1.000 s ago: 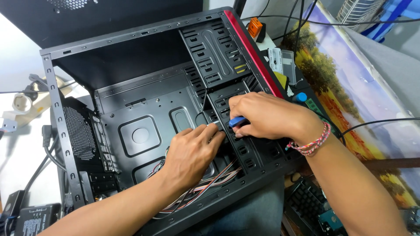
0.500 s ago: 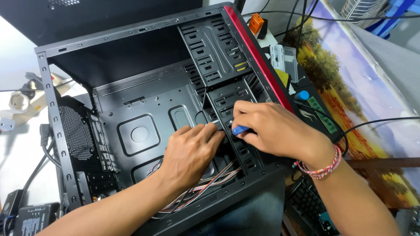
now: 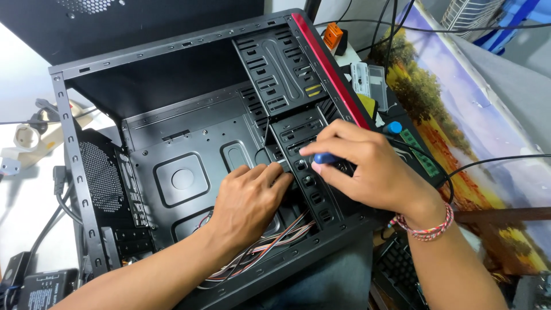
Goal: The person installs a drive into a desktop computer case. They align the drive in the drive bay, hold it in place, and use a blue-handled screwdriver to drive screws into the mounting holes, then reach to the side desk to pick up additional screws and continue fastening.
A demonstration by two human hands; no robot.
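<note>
I'm pinching the blue-handled screwdriver [image 3: 325, 158] in my right hand [image 3: 367, 169], fingers closed round its short grip, tip hidden down at the black drive cage [image 3: 298, 138] inside the open computer case [image 3: 189, 143]. My left hand [image 3: 249, 198] is pressing flat, fingers spread, beside the cage. The handle looks light, rigid and smooth, so I'm gripping it high near the cap for control.

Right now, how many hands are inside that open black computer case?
2. The left hand rests on the case floor beside the drive bay; the right hand holds a blue-handled screwdriver against that bay. None other shows.
</note>
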